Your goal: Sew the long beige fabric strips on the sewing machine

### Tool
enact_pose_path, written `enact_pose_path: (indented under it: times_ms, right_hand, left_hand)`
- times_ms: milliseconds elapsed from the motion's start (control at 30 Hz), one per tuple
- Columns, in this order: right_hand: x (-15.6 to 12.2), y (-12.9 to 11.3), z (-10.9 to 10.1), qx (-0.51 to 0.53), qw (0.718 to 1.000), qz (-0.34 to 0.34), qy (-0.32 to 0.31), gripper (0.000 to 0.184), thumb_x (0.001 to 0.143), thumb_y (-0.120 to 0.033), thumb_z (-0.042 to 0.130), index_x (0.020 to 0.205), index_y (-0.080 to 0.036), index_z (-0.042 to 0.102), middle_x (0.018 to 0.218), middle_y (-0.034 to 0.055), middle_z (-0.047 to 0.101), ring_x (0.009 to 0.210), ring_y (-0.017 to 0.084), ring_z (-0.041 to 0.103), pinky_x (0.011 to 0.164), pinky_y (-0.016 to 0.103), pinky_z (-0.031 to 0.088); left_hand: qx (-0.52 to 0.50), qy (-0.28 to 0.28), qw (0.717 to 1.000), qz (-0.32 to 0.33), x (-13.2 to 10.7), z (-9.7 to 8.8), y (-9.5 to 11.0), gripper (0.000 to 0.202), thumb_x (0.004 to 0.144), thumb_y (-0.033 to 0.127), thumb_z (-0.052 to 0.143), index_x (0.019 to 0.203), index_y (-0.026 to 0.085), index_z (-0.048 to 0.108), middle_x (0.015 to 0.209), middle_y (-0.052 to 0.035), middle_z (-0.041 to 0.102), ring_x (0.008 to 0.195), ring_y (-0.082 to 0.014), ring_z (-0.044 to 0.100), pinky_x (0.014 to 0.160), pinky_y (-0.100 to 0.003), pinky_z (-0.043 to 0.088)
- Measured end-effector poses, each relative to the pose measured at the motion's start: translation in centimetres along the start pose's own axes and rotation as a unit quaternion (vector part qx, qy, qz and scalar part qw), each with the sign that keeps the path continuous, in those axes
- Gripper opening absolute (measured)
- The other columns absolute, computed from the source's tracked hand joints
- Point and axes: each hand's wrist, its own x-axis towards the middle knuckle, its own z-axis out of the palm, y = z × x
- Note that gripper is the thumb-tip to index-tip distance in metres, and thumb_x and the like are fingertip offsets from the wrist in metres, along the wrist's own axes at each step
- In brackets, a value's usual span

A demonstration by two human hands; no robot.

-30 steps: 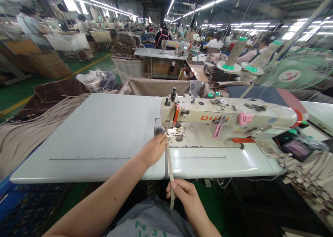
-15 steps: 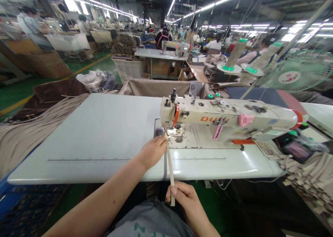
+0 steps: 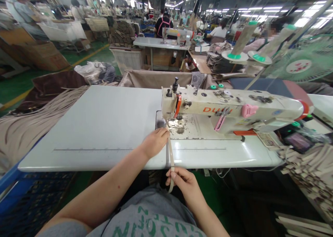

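Note:
A narrow beige fabric strip [image 3: 171,153] runs from the needle area of the sewing machine [image 3: 231,107] down over the table's front edge. My left hand [image 3: 156,142] lies by the presser foot, its fingertips closed on the strip's upper part; the fingers partly hide it. Below the table edge, my right hand [image 3: 181,181] pinches the strip between thumb and fingers, and a short loose end curls beneath. The strip's far end under the machine head is hidden.
Many beige strips [image 3: 33,120] hang at the table's left, and bundled strips [image 3: 309,171] lie at the right. Pink-handled snips [image 3: 221,120] rest against the machine body. Thread cones [image 3: 241,42] and a green fan [image 3: 299,66] stand behind. Co-workers sit farther back.
The view has tilted down slightly, so the table sits higher in the picture. Both hands keep their hold on the strip, and its lower end now bends inward.

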Motion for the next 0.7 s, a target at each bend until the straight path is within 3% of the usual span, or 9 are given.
enact_pose_path:
  times_ms: [267,700]
  right_hand:
    - [-0.22,-0.26,0.22,0.003,1.000,0.003,0.023,0.036,0.085,-0.054,0.075,0.077,-0.018,0.078,0.068,0.0028,0.072,0.064,0.018,0.063,0.068,0.030,0.052]
    - [-0.28,0.20,0.09,0.009,1.000,0.004,0.023,0.037,0.085,-0.052,0.076,0.075,-0.017,0.078,0.067,0.0030,0.072,0.063,0.016,0.062,0.065,0.027,0.050]
  left_hand:
    - [-0.024,0.003,1.000,-0.009,0.06,-0.21,0.05,0.017,0.101,0.017,0.047,0.110,0.018,0.060,0.117,-0.0115,0.064,0.114,-0.0240,0.063,0.102,-0.041,0.055]
    - [-0.008,0.001,1.000,-0.002,0.01,-0.13,0.13,0.016,0.100,0.016,0.046,0.111,0.018,0.059,0.116,-0.0100,0.065,0.117,-0.0243,0.062,0.104,-0.041,0.054]
